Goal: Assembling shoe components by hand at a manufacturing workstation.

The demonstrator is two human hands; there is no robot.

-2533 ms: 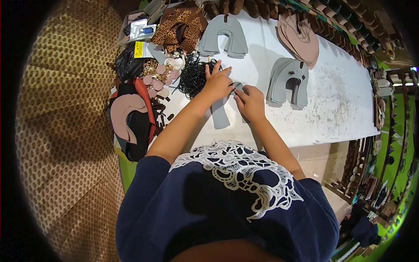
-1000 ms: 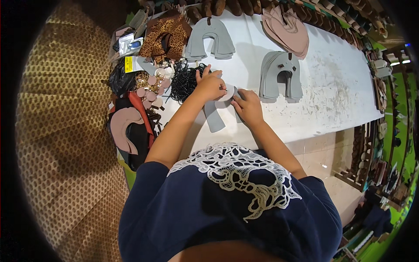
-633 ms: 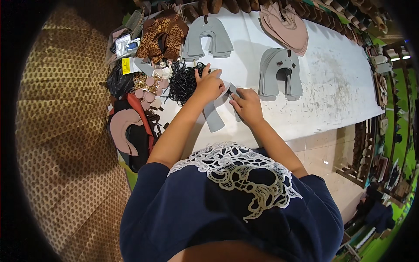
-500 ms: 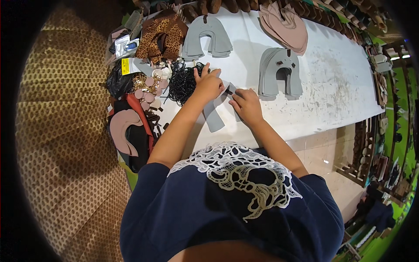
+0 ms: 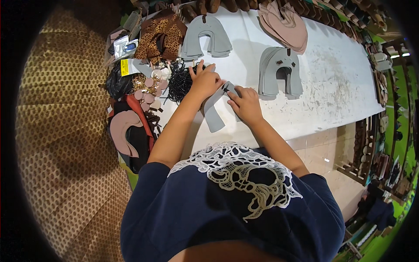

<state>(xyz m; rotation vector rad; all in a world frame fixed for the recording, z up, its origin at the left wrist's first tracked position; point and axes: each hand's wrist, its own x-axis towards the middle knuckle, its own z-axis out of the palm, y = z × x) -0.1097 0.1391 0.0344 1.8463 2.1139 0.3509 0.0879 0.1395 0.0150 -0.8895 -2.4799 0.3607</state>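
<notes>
A grey arch-shaped shoe upper piece (image 5: pixel 214 117) lies near the table's front edge, its curved top between my two hands. A small dark strip (image 5: pixel 225 87) shows at that top. My left hand (image 5: pixel 205 83) is at the upper left of the piece. Its thumb and forefinger are pinched together at the edge, while the other fingers stick up apart; what the pinch holds is too small to tell. My right hand (image 5: pixel 247 106) grips the right limb of the piece, fingers curled over it. Just left of my left hand sits a heap of black beaded strands (image 5: pixel 179 83).
Stacks of grey upper pieces (image 5: pixel 273 70) (image 5: pixel 208 32) and pink ones (image 5: pixel 286 28) lie farther back on the white table (image 5: pixel 336 87). Leopard-patterned pieces (image 5: pixel 161 35), pink discs (image 5: pixel 149 98) and a black bag (image 5: pixel 118 83) crowd the left. A pink curved piece (image 5: pixel 122 129) hangs over the left side.
My left hand has shifted slightly left, its pinch now beside the top of the grey piece. More of that top and the dark strip is visible. The right hand has barely moved.
</notes>
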